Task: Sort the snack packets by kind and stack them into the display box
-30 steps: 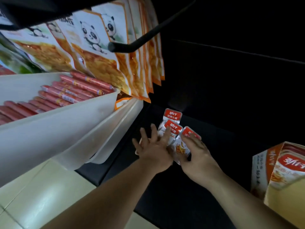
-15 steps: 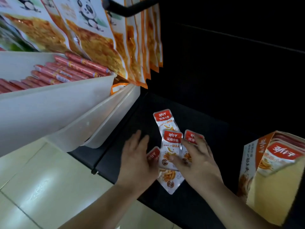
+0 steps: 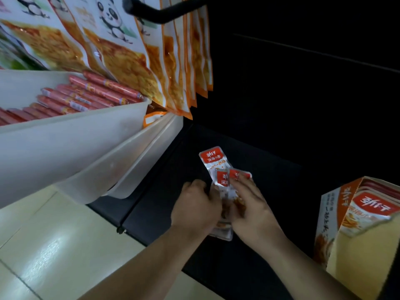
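Observation:
Several small silver snack packets (image 3: 218, 169) with red tops lie bunched on the dark shelf (image 3: 270, 191). My left hand (image 3: 195, 205) curls round the left side of the bunch. My right hand (image 3: 251, 206) grips the same bunch from the right, fingers over the packets' tops. One packet (image 3: 213, 158) sticks out beyond both hands. The orange and cream display box (image 3: 355, 252) stands at the right edge, with packets of the same kind (image 3: 376, 207) stacked inside. The lower part of the bunch is hidden by my hands.
White plastic bins (image 3: 71, 146) jut out at the left; the upper one holds red sausage sticks (image 3: 91, 94). Large panda-printed bags (image 3: 121, 55) hang from a black hook bar (image 3: 164, 9) above. Pale floor tiles (image 3: 54, 245) lie below the shelf edge.
Both hands have pulled the spread packets together into one bunch. My left hand went from lying flat on the shelf to curling round the packets.

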Available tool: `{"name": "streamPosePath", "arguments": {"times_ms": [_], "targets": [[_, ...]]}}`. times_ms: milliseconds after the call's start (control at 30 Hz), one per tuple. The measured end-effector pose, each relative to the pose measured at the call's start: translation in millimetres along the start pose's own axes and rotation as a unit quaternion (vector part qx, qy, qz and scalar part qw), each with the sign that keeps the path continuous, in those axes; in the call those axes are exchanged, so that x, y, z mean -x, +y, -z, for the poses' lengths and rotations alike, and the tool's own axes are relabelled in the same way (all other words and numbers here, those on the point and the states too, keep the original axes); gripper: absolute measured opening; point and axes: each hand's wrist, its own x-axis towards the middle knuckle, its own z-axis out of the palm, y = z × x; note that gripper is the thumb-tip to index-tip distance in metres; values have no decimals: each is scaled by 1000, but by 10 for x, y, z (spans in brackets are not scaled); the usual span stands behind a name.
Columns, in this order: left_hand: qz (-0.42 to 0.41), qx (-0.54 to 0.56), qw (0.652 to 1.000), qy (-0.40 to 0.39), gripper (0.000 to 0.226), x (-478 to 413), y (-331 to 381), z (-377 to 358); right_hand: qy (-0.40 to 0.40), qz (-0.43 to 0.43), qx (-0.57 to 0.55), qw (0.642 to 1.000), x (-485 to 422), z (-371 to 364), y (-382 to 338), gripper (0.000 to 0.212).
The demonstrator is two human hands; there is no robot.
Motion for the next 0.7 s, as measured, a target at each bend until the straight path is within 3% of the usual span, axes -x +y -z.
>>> {"name": "streamPosePath", "arguments": {"times_ms": [67, 167, 267, 433, 533, 700], "targets": [[47, 107, 993, -18, 33, 26, -1, -57, 4, -7, -17, 1000, -11, 23, 16, 56], [103, 205, 973, -32, 48, 21, 99, -24, -7, -25, -28, 999, -41, 49, -18, 68], [105, 257, 960, -40, 31, -51, 248, -37, -24, -34, -63, 997, -72, 47, -79, 76], [144, 338, 927, -74, 33, -95, 459, -8, -11, -30, -116, 993, -5, 84, -97, 87], [127, 344, 919, -145, 18, -41, 538, 46, 1, -66, -181, 981, -1, 169, -77, 87], [87, 295, 926, -219, 26, 116, 475, 133, -17, -83, -215, 973, 34, 265, -91, 79]]}}
